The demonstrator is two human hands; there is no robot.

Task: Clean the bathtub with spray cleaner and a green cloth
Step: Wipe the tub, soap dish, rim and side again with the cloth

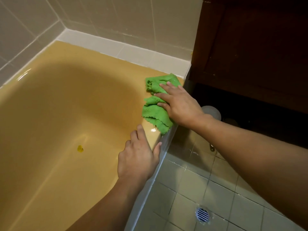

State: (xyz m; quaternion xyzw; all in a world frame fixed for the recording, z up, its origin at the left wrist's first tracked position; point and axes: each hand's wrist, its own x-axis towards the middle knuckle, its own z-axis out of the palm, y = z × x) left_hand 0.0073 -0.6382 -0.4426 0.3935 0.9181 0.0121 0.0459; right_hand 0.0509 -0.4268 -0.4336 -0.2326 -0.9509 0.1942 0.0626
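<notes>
A mustard-yellow bathtub (pixel 106 67) fills the left of the head view. A crumpled green cloth (pixel 154 111) lies on the tub's near right rim, by the corner. My right hand (pixel 180 105) presses flat on the cloth with straight, spread fingers. My left hand (pixel 138 157) rests on the same rim closer to me, fingers over the inner edge and thumb on the outer edge. A small yellow spot (pixel 80 148) sits on the tub floor. No spray bottle is in view.
Grey wall tiles (pixel 116 17) border the tub at the back and left. A dark wooden cabinet (pixel 250 47) stands at the right, with a pale round object (pixel 211 111) beneath it. The tiled floor (pixel 216 189) has a round drain grate (pixel 202 213).
</notes>
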